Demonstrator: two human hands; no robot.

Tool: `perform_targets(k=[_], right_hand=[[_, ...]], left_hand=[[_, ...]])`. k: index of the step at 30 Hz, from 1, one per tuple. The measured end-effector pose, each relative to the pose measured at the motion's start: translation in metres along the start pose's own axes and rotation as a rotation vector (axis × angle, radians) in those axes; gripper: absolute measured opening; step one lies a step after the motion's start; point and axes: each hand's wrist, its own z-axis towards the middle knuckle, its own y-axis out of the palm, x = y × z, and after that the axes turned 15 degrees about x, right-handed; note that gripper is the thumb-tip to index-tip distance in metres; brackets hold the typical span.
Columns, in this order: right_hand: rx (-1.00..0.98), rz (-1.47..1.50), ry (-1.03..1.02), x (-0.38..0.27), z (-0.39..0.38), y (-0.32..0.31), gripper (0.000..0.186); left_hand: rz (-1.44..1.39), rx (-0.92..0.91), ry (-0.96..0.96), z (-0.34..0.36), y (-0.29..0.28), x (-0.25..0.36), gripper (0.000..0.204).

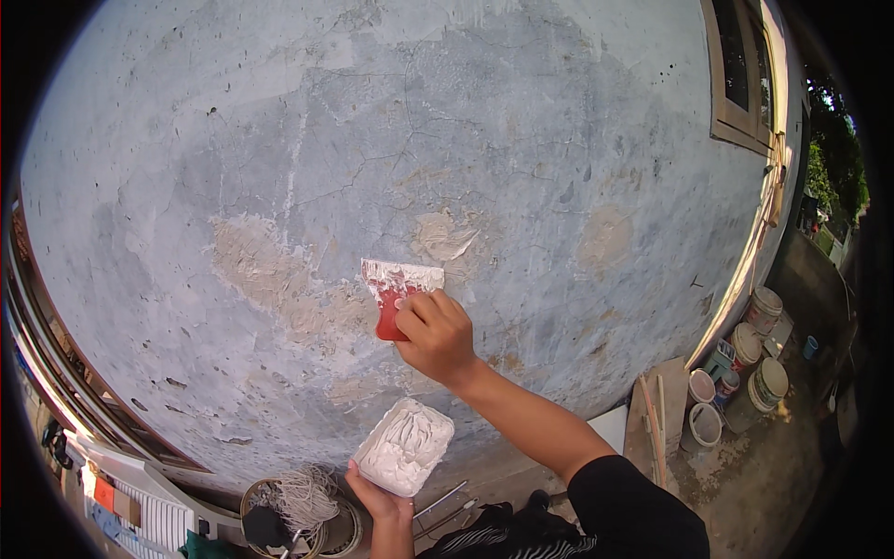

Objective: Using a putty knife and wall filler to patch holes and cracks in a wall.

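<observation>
My right hand [436, 337] grips a red putty knife [389, 312] whose wide blade is smeared with white putty. The blade is up close to the blue-grey wall [521, 121]; whether it touches cannot be told. Just above the blade lies a fresh patch of putty [443, 237] with a raised white ridge. Lower down, my left hand [380, 496] holds a shallow rectangular tub [410, 447] of white putty from beneath, tilted toward me. A long beige patch [279, 279] runs across the wall on the left, and a rounder beige patch [605, 238] is on the right.
Several paint buckets [745, 345] stand on the ground at the right, near leaning wooden boards [652, 419]. A basin with pale cord [307, 498] sits below at the left. Windows frame the wall at the upper right [745, 74] and left edge.
</observation>
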Motion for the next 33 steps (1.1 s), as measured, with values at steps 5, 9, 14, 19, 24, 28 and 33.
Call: perform_targets(k=[5,9,14,19,24,28,33], right_hand=[[0.019,0.303,0.273,0.01,0.0,-0.034,0.014],[0.108,0.45,0.899,0.057,-0.004,-0.028,0.014],[0.267,0.178,0.911,0.101,-0.016,-0.034,0.018],[0.317,0.112,0.947,0.121,-0.037,-0.071,0.013],[0.368,0.193,1.065,0.114,-0.053,-0.122,0.007],[0.273,0.337,1.184,0.067,-0.056,-0.141,0.008],[-0.046,0.572,1.325,0.011,-0.064,-0.149,0.014]], left_hand=[[-0.002,-0.014,0.01,0.002,-0.003,0.001,0.072],[0.028,-0.028,0.007,0.003,-0.002,0.0,0.071],[0.033,-0.05,0.001,0.002,0.002,-0.003,0.071],[0.033,-0.059,-0.007,-0.001,0.0,-0.002,0.071],[0.016,-0.059,-0.03,-0.001,0.0,-0.001,0.071],[0.049,-0.025,-0.045,0.002,0.004,-0.005,0.07],[0.102,-0.022,-0.079,-0.002,0.017,-0.013,0.07]])
